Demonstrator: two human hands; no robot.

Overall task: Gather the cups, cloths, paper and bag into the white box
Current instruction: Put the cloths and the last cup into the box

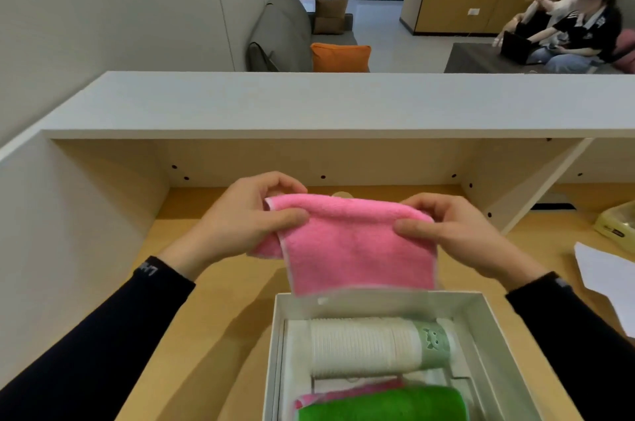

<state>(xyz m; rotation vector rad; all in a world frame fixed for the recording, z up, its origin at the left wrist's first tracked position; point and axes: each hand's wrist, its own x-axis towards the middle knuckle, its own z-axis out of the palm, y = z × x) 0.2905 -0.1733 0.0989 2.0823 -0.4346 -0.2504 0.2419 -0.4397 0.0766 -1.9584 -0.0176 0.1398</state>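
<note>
Head view: left hand (240,217) and right hand (457,235) each pinch top edge of pink cloth (354,245), held spread above far rim of white box (494,324). Box holds stack of cups (371,348) lying sideways, green cloth (381,403) nearest camera. Wooden desk (220,317) bare left of box; shelf wall close behind hands. Paper (604,276) lies right, yellow bag (618,224) beyond.

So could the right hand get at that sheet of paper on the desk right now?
Probably not yet. The right hand is pinching the pink cloth together with the left hand. The white paper lies uncovered on the desk just right of it, so nothing blocks it once the cloth is dropped.
</note>
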